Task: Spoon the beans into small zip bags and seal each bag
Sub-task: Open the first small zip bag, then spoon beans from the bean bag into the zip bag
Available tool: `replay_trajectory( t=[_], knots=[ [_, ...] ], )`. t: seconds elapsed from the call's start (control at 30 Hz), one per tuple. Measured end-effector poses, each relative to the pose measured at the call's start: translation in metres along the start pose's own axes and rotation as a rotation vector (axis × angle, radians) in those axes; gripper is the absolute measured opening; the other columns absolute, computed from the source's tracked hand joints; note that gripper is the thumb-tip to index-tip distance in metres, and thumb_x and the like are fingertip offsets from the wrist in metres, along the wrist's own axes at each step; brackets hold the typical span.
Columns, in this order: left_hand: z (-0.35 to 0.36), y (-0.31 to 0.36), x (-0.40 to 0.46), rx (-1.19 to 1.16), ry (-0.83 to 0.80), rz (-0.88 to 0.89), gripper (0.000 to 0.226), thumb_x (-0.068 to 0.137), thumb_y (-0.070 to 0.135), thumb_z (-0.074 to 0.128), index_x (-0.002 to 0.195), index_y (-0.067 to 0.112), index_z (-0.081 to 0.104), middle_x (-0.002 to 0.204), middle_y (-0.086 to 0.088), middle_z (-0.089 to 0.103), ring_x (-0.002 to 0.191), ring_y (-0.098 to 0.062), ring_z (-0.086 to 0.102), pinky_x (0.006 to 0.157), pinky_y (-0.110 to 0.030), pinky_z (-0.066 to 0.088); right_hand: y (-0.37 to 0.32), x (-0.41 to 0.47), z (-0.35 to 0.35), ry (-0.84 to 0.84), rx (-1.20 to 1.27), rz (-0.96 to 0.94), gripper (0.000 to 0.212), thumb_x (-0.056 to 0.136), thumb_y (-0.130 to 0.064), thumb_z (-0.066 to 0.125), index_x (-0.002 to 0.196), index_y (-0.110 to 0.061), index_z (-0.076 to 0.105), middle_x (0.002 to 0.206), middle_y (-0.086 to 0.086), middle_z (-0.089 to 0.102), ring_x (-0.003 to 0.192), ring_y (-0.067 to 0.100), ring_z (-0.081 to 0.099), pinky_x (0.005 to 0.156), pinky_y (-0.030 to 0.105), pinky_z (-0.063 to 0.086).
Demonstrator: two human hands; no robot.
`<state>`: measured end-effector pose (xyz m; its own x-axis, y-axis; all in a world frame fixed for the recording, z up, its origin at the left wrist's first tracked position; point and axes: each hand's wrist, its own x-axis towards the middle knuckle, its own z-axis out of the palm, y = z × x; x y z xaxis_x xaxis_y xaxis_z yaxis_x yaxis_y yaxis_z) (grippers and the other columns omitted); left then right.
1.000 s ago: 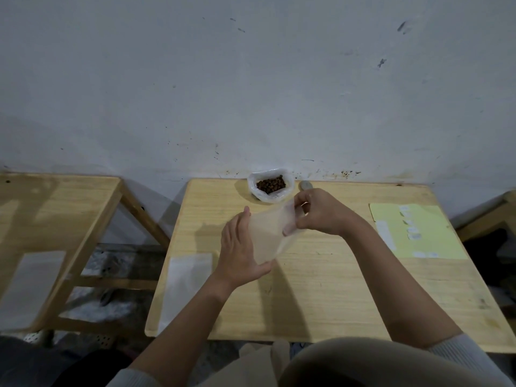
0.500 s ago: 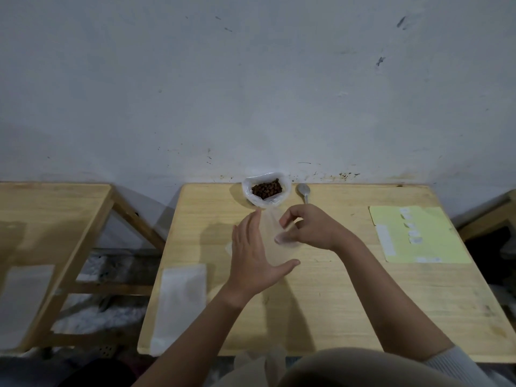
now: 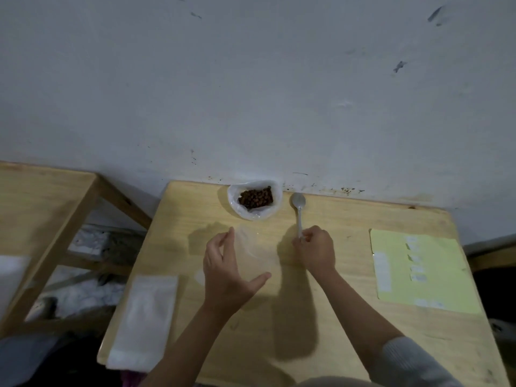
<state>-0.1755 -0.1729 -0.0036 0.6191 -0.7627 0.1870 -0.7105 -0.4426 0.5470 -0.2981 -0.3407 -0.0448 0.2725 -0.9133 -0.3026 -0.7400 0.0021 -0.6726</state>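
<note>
On the pale wooden bench [image 3: 349,275], the left hand [image 3: 227,272] cups the small clear zip bag [image 3: 255,251]; the right hand [image 3: 315,248] pinches the metal spoon [image 3: 298,212] handle. The limp bag could collapse, spilling brown beans [image 3: 255,197] from the far white pouch.

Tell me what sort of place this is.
Probably a bare workroom, not a kitchen: plain wooden table against a scuffed white wall, a second table alongside, pale green label sheet.

Spoon [image 3: 298,210]: handle end hidden inside right hand [image 3: 315,248].
Zip bag [image 3: 255,251]: translucent, edges indistinct, near side hidden behind left hand [image 3: 226,270].
Side table [image 3: 36,208]: cut by left edge.
Labels on yellow sheet [image 3: 418,272]: too small to read.
</note>
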Motion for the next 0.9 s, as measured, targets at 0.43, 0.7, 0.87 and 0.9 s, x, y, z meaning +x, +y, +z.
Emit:
replay_trajectory(
  t=[0.43, 0.7, 0.87, 0.9],
  knots=[
    [-0.003, -0.017, 0.003, 0.092, -0.114, -0.051, 0.12, 0.041, 0.057, 0.086, 0.136, 0.001, 0.041, 0.123, -0.02, 0.042, 0.111, -0.034, 0.048, 0.091, -0.05, 0.049, 0.006, 0.006, 0.018, 0.196, -0.039, 0.089, 0.015, 0.087, -0.017, 0.052, 0.088, -0.003, 0.06, 0.094, 0.014, 0.058, 0.078, 0.031, 0.056, 0.062, 0.032, 0.041],
    [-0.013, -0.029, 0.004, 0.007, -0.101, -0.059, 0.116, 0.047, 0.065, 0.074, 0.139, 0.004, 0.038, 0.126, -0.013, 0.038, 0.113, -0.03, 0.047, 0.094, -0.045, 0.046, -0.023, -0.003, -0.022, 0.6, 0.304, -0.175, 0.012, 0.088, -0.007, 0.057, 0.085, 0.001, 0.066, 0.077, 0.012, 0.065, 0.071, 0.023, 0.059, 0.062, 0.016, 0.04],
    [-0.013, -0.033, 0.005, -0.014, -0.112, -0.048, 0.115, 0.052, 0.069, 0.068, 0.143, 0.007, 0.034, 0.13, -0.013, 0.035, 0.118, -0.029, 0.043, 0.096, -0.045, 0.042, -0.048, -0.001, -0.039, 0.629, 0.486, -0.347, 0.015, 0.091, -0.018, 0.055, 0.089, -0.007, 0.065, 0.078, 0.009, 0.066, 0.07, 0.024, 0.065, 0.058, 0.025, 0.054],
    [-0.013, -0.033, 0.006, -0.02, -0.111, -0.048, 0.115, 0.053, 0.069, 0.068, 0.143, 0.007, 0.033, 0.131, -0.012, 0.034, 0.118, -0.029, 0.042, 0.096, -0.044, 0.041, -0.053, 0.0, -0.039, 0.62, 0.509, -0.363, 0.016, 0.091, -0.02, 0.054, 0.09, -0.009, 0.065, 0.079, 0.007, 0.067, 0.071, 0.025, 0.067, 0.058, 0.03, 0.055]
  ],
)
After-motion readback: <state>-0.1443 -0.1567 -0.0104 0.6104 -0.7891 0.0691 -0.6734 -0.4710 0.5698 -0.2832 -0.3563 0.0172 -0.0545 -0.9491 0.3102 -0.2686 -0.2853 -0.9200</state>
